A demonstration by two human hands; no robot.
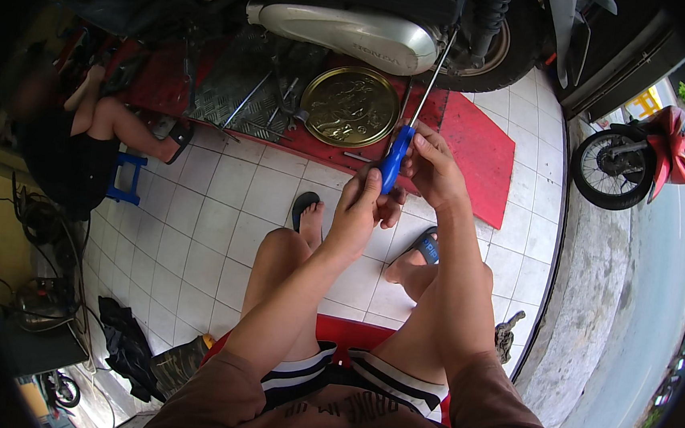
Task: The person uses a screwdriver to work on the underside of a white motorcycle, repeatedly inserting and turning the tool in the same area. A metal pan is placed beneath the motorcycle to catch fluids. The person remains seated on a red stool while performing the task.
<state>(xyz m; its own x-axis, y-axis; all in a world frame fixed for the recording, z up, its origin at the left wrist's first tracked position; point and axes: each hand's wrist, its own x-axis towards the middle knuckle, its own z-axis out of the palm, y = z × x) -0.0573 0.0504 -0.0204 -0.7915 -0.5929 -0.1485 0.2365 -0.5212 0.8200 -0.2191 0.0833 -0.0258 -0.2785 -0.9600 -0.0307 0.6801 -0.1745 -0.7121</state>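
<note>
A long screwdriver with a blue handle points up and away from me, its shaft reaching to a scooter's silver engine cover near the rear wheel. My left hand grips the lower end of the handle. My right hand holds the handle higher up, where the shaft begins, with the thumb along it. Beyond my hands, a round brass-coloured tray lies on a red platform. Whether the screwdriver's tip touches the scooter I cannot tell.
Loose tools lie on a metal plate left of the tray. Another person sits at the left by a blue stool. A red motorbike stands at the right by the road. Hoses and dark cloth are at lower left.
</note>
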